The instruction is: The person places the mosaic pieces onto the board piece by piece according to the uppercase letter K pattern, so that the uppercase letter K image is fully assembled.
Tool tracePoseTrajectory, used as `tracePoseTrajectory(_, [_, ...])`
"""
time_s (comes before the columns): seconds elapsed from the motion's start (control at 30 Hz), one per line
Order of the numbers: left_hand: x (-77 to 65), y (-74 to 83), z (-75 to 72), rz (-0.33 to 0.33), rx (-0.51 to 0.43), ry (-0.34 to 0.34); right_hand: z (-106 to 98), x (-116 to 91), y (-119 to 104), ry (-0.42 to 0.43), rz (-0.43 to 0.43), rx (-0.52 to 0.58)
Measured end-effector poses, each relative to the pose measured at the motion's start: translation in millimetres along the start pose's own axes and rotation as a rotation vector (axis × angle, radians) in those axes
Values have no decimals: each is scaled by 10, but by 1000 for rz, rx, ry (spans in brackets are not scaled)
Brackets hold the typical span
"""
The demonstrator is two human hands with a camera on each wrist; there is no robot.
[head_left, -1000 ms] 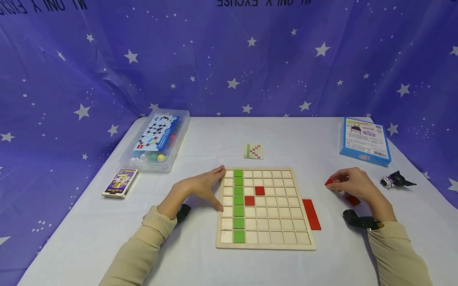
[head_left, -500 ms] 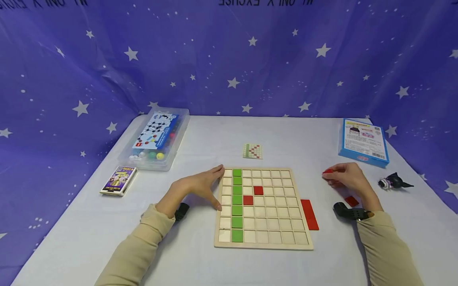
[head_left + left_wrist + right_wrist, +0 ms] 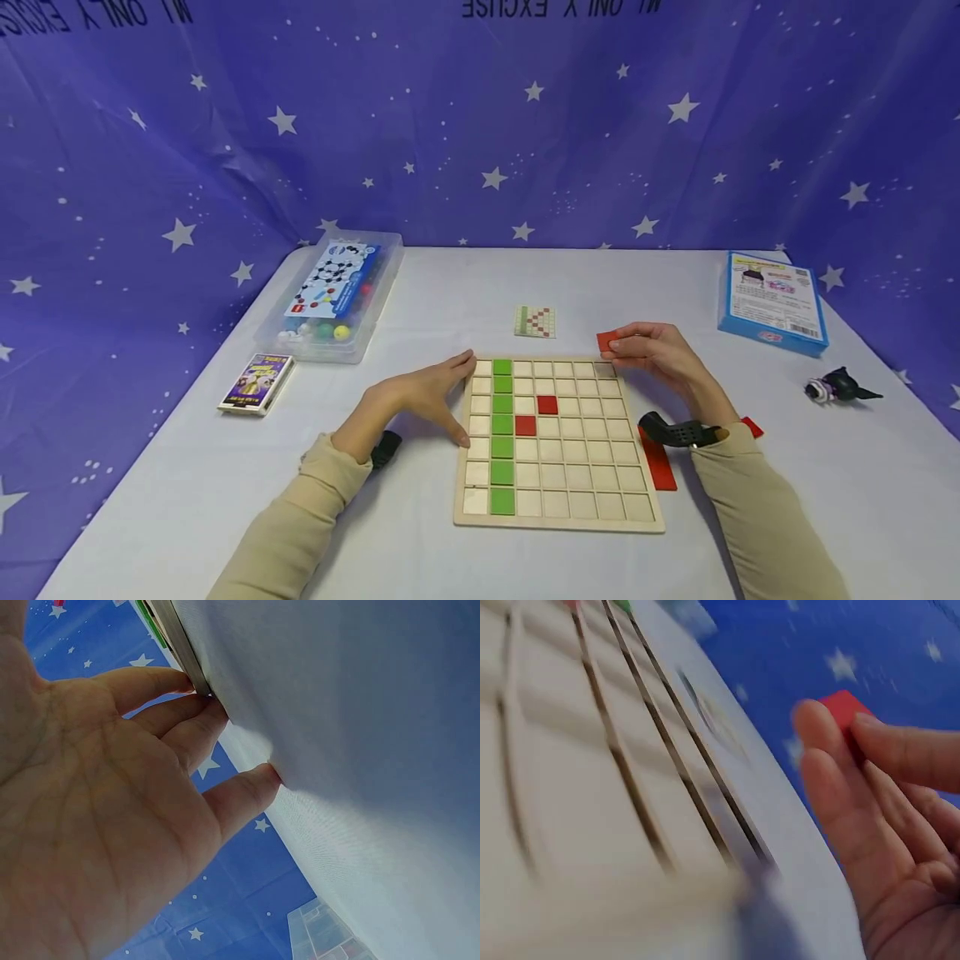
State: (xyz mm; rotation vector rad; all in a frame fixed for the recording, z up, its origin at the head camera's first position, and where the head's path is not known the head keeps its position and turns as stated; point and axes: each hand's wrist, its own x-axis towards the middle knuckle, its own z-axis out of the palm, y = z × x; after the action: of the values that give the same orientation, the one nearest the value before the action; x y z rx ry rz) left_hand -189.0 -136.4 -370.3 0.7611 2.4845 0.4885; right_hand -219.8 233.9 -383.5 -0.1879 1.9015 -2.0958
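My right hand (image 3: 663,358) pinches a square red tile (image 3: 606,340) between thumb and fingertips, just above the far right corner of the wooden grid board (image 3: 558,526). In the right wrist view the red tile (image 3: 844,707) sticks out from the fingertips. With thumb and fingers spread, my left hand (image 3: 420,396) touches the board's left edge. Its fingertips meet the side of the board (image 3: 187,656) in the left wrist view. Green tiles (image 3: 502,447) fill the board's second column. Two red tiles (image 3: 547,405) lie diagonally in cells to the right of that column.
A small pattern card (image 3: 535,322) lies beyond the board. Red tiles (image 3: 658,467) lie along its right edge, and another red tile (image 3: 752,427) shows beside the right sleeve. Around these are a clear plastic case (image 3: 330,292), a card box (image 3: 257,384), a blue box (image 3: 775,304) and a black figurine (image 3: 842,386).
My right hand has lifted the red tile from the table at the right and moved left with it to the board's far right corner. My left hand stays at the board's left edge.
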Motion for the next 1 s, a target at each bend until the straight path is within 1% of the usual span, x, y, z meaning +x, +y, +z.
tracePoseTrajectory(0.07, [7, 3, 2, 1, -2, 1, 131, 43, 10, -9, 2, -17])
tracePoseTrajectory(0.13, [14, 3, 4, -1, -5, -1, 244, 90, 32, -26, 15, -62])
tracePoseTrajectory(0.23, [14, 5, 5, 5, -9, -2, 368, 149, 82, -52, 51, -209])
tracePoseTrajectory(0.37, [5, 7, 1, 9, -5, -2, 452, 188, 142, -78, 77, -386])
tracePoseTrajectory(0.47, [1, 8, -5, 8, -6, -1, 473, 185, 153, -95, 68, -449])
tracePoseTrajectory(0.63, [1, 19, -7, 7, -12, -6, 480, 159, 139, -160, 34, -552])
tracePoseTrajectory(0.7, [3, 22, -7, 5, -10, -7, 488, 151, 134, -177, 7, -610])
tracePoseTrajectory(0.77, [2, 25, -10, 2, -8, -9, 509, 146, 128, -166, -10, -666])
tracePoseTrajectory(0.8, [2, 25, -11, 0, -7, -10, 522, 149, 126, -164, -35, -702])
tracePoseTrajectory(0.9, [-3, 29, -17, -4, -5, -14, 560, 153, 116, -117, -87, -806])
tracePoseTrajectory(1.0, [-7, 30, -13, -9, -9, -13, 579, 148, 116, -90, -125, -874])
